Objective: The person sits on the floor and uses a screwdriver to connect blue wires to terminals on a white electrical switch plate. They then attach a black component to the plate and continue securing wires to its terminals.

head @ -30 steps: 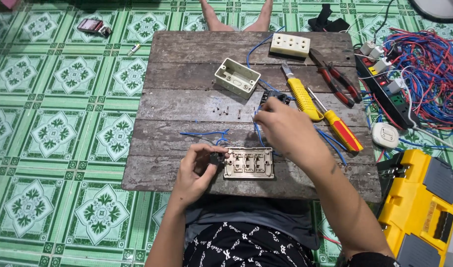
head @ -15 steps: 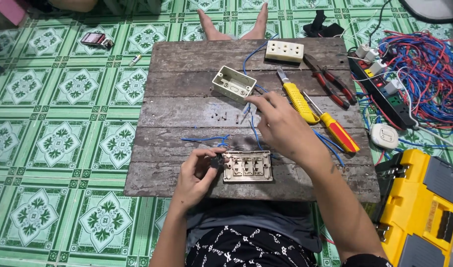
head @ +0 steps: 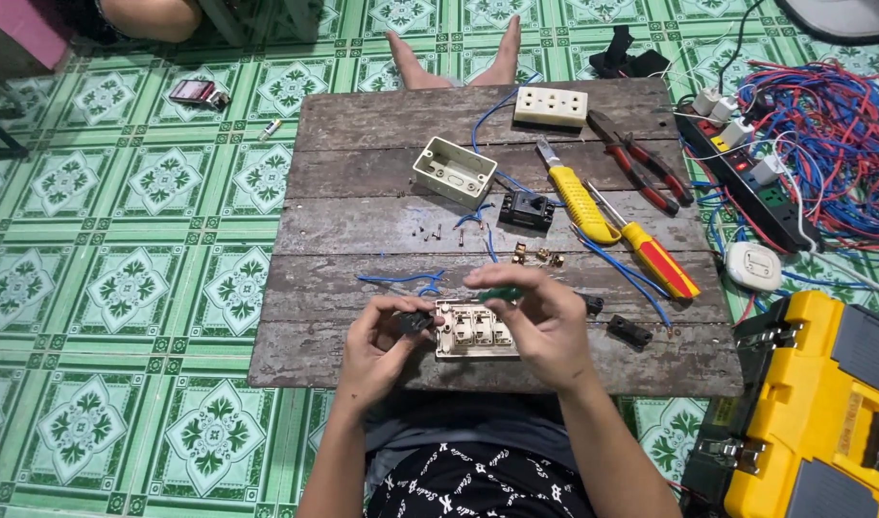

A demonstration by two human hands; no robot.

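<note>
Beige plastic switch plate (head: 476, 331) lies between both hands; left hand (head: 382, 347) pinches a small black switch module (head: 413, 321) at nine o'clock for fitting, right hand (head: 543, 321) grips a green-handled screwdriver (head: 497, 294) above it on the grey wooden worktop (head: 363, 240).

Both forearms entered from the bottom of the frame and converged at lower centre. Left hand (head: 377, 347): palm turned inward, fingers curled, thumb and fingertips pinched closed near its upper right. Right hand (head: 540, 321): back of hand up, wrist bent, fingers flexed, thumb and forefinger pinched closed at its upper left. The hands sat near each other, not touching. Bare feet showed at upper centre.
</note>
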